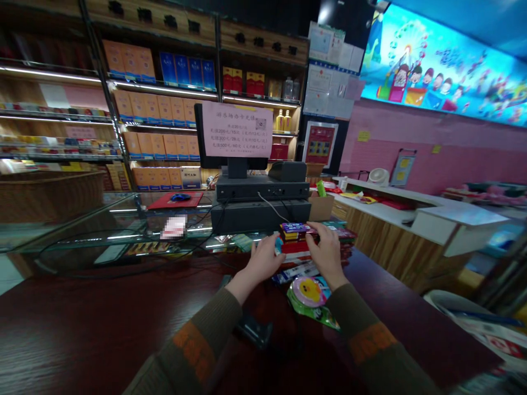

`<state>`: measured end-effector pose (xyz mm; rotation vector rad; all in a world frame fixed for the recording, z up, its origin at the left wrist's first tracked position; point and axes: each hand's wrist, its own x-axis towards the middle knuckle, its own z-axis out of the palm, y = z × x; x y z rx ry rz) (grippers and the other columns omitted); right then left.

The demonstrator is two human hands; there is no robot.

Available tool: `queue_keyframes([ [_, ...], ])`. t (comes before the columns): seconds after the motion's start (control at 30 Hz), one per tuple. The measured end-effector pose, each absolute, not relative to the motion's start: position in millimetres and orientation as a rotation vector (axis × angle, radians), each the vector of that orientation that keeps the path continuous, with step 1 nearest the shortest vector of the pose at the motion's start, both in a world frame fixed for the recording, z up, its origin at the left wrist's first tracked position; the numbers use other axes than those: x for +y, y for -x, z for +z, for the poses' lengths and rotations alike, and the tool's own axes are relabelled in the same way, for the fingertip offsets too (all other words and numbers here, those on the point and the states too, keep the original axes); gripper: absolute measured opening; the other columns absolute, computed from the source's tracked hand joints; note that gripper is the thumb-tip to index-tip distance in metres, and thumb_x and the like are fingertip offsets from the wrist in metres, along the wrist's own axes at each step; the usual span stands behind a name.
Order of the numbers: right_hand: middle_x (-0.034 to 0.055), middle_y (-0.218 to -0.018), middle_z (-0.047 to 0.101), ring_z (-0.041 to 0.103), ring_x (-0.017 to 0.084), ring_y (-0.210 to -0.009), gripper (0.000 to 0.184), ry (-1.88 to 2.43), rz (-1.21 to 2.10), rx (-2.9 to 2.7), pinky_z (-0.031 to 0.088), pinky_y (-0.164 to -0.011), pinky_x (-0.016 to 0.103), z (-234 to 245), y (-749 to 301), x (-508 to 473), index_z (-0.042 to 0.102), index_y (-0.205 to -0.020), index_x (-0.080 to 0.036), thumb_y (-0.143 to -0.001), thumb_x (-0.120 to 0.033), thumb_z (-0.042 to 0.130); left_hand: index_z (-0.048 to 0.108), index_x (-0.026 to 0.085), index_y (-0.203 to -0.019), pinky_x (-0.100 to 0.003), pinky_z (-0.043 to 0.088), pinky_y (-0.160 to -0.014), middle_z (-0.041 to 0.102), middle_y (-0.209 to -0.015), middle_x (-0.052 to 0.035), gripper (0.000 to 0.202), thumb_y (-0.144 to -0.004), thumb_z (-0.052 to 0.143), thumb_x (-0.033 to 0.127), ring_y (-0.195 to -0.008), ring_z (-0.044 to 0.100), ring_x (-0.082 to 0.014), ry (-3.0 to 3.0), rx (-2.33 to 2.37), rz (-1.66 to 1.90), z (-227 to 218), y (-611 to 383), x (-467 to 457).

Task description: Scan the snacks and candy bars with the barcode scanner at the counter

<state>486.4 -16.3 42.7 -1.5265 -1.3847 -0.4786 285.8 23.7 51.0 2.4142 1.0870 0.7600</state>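
A stack of small flat packets (291, 248) in red, yellow and other colours lies on the dark counter, topped by a purple packet (295, 226). My left hand (263, 260) is at the stack's left side, its fingers and thumb curled round a small bluish thing (279, 244) too covered to name. On the other side, my right hand (326, 251) touches the stack, thumb and index finger apart near the purple packet's right end. Closer to me lie blue-and-white wrappers (294, 272) and a pink-and-green package with a yellow duck face (308, 292).
A black handheld scanner (256, 329) lies on the dark counter (164, 312) near my left forearm. Behind the stack stand a monitor (234, 134) with a pink notice and dark boxy equipment (259, 214). A glass display case (135, 219) is at left, with cables across it.
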Motion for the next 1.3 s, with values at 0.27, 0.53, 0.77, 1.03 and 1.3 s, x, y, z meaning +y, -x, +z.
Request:
queue_keyframes([
  [0.27, 0.0106, -0.131, 0.063, 0.052, 0.031, -0.129, 0.029, 1.179, -0.447, -1.593, 0.038, -0.112, 0.055, 61, -413, -34, 0.072, -0.116, -0.027, -0.091, -0.038, 0.062, 0.065, 0.029, -0.12, -0.065, 0.011, -0.122, 0.063, -0.139, -0.0029, 0.032, -0.092, 0.055, 0.02, -0.139, 0.047, -0.0257, -2.519, 1.266, 0.901, 24, -181, -9],
  [0.53, -0.0041, -0.16, 0.036, 0.024, 0.036, -0.152, 0.005, 0.958, -0.302, -1.731, 0.026, -0.12, 0.065, 87, -337, -49, 0.079, -0.085, -0.032, -0.084, -0.034, 0.074, 0.068, 0.029, -0.111, -0.068, 0.01, -0.121, 0.067, -0.13, -0.0034, 0.027, -0.095, 0.049, 0.018, -0.134, 0.05, -0.0249, -2.479, 1.464, 1.124, 5, -120, -12],
  [0.77, -0.0024, -0.157, 0.042, 0.026, 0.035, -0.151, 0.012, 0.961, -0.302, -1.731, 0.025, -0.119, 0.065, 88, -329, -51, 0.077, -0.077, -0.029, -0.087, -0.032, 0.07, 0.07, 0.031, -0.11, -0.068, 0.013, -0.121, 0.067, -0.131, -0.0025, 0.028, -0.094, 0.05, 0.019, -0.134, 0.051, -0.025, -2.479, 1.482, 1.105, 2, -122, -12],
  [1.03, 0.0151, -0.132, 0.063, 0.056, 0.03, -0.126, 0.05, 1.338, -0.305, -1.322, 0.042, -0.109, 0.054, 49, -439, -21, 0.056, -0.135, -0.02, -0.089, -0.04, 0.058, 0.066, 0.031, -0.119, -0.068, 0.014, -0.12, 0.067, -0.131, -0.0036, 0.032, -0.092, 0.053, 0.02, -0.13, 0.054, -0.025, -2.498, 1.34, 1.022, 14, -152, -3],
  [1.3, 0.0164, -0.128, 0.065, 0.054, 0.031, -0.126, 0.054, 1.608, -0.516, -1.424, 0.04, -0.112, 0.053, 25, -507, 0, 0.065, -0.125, -0.013, -0.075, -0.012, 0.045, 0.054, 0.026, -0.137, -0.06, 0.016, -0.122, 0.063, -0.139, -0.0068, 0.048, -0.09, 0.058, 0.025, -0.133, 0.053, -0.0253, -2.479, 1.054, 0.944, 54, -241, 19],
])
